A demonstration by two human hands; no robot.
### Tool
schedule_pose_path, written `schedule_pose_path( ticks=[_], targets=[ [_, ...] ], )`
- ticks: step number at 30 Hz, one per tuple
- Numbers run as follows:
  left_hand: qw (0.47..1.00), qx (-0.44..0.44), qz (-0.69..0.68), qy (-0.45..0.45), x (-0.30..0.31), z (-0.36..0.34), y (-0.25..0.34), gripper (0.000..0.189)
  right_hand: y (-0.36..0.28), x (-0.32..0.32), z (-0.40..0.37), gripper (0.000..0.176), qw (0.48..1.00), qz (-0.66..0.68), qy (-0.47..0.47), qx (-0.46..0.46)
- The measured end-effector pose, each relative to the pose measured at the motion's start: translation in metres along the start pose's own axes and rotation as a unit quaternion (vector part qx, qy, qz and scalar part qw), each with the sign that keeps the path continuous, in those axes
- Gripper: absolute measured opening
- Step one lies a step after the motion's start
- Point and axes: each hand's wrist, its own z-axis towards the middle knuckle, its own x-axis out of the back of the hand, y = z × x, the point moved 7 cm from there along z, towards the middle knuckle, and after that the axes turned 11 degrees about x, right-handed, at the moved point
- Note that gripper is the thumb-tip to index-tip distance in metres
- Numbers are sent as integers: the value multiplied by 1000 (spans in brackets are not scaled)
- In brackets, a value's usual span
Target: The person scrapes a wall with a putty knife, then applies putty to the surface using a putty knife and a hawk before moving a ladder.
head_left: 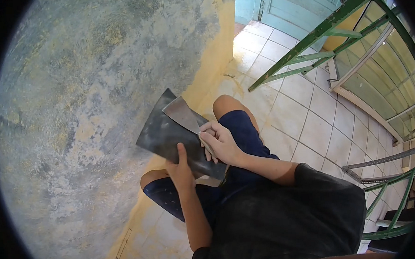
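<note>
A dark, flexible-looking sheet [163, 132] lies tilted over my lap, its far edge close to the patchy grey and yellow wall [89, 112]. My left hand [180, 173] grips the sheet's near edge, thumb on top and the other fingers hidden beneath. My right hand [221, 143] is wrapped around the handle of a scraper [181, 114] with a wide metal blade. The blade rests over the upper part of the sheet; whether it touches the surface is hard to tell.
Green metal frames [301, 45] stand on the tiled floor [286, 111] at the right. A glass-paned frame [371, 74] leans behind them. A light blue door [299, 7] is at the top. My bent knees flank the sheet.
</note>
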Motion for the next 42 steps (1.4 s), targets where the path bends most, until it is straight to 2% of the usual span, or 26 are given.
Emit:
schedule_pose_path(
  ticks=[2, 4, 6, 11, 13, 14, 17, 18, 20, 22, 24, 26, 27, 28, 30, 32, 34, 37, 39, 40, 42],
  targets=[
    [999, 24, -22, -27, -24, 9, -9, 41, 5, 14, 5, 18, 999, -42, 6, 26],
    [998, 27, -32, -39, -47, 13, -11, 31, 1, 31, 9, 17, 995, -86, 16, 49],
    [998, 40, 7, -40, -64, 20, -13, 32, -16, 35, 11, 18, 944, -283, -78, 151],
    [992, 72, 85, -63, -101, 47, -7, 37, -19, 65, 37, 23, 941, -301, -56, 147],
    [979, 100, 152, -95, -119, 68, -4, 40, -26, 78, 58, 31, 880, -419, -45, 218],
    [978, 104, 154, -98, -127, 80, -4, 40, -28, 86, 70, 31, 881, -420, -42, 214],
    [971, 170, 93, -141, -150, 119, -17, 37, -45, 109, 112, 48, 825, -541, 10, 163],
    [965, 194, 72, -160, -157, 133, -24, 35, -40, 113, 125, 48, 824, -544, 15, 158],
    [956, 221, 52, -187, -173, 160, -35, 34, -36, 122, 152, 56, 807, -549, 63, 207],
    [960, 222, 21, -170, -174, 183, -42, 33, -19, 126, 175, 58, 807, -548, 71, 208],
    [964, 218, 48, -147, -173, 202, -37, 32, 3, 123, 191, 61, 810, -544, 74, 207],
    [967, 209, 79, -125, -175, 222, -30, 32, 30, 132, 200, 52, 895, -366, 177, 181],
    [962, 227, 97, -114, -178, 229, -32, 33, 52, 139, 201, 34, 912, -323, 203, 151],
    [957, 245, 116, -102, -179, 236, -38, 33, 63, 141, 202, 34, 911, -324, 209, 145],
    [954, 249, 126, -109, -186, 248, -49, 35, 88, 156, 203, 27, 940, -197, 269, 70],
    [932, 316, 127, -124, -189, 258, -72, 34, 90, 165, 213, 26, 933, -214, 286, 48],
    [931, 319, 123, -128, -194, 267, -82, 32, 90, 167, 221, 26, 923, -228, 307, 28],
    [919, 361, 93, -128, -209, 270, -87, 30, 89, 170, 227, 24, 903, -299, 302, 56],
    [890, 407, 87, -185, -215, 266, -106, 30, 72, 171, 222, 18, 866, -379, 300, 129],
    [888, 408, 89, -194, -209, 264, -121, 30, 69, 173, 215, 18, 861, -383, 307, 131],
    [810, 551, -3, -201, -199, 239, -168, 31, 67, 179, 199, 14, 842, -455, 283, 57]
  ],
)
